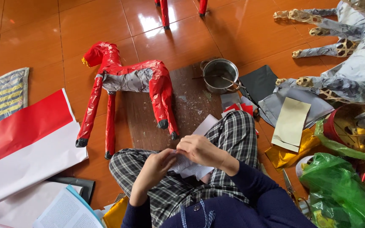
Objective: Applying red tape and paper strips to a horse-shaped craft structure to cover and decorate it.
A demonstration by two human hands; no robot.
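Red paper horse (127, 82) lies on the floor just above the lap. Below it, left hand (155, 166) and right hand (199, 150) both pinch white paper (189, 169). Advice: pinch close together, keep the sheet taut.

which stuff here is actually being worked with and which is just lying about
In hand:
- white paper piece, held by left hand and right hand
- red paper horse on the wooden board
- metal pot with a stick in it

Lying about:
- red and white sheet
- grey unfinished horse
- green plastic bag
- scissors
- open book
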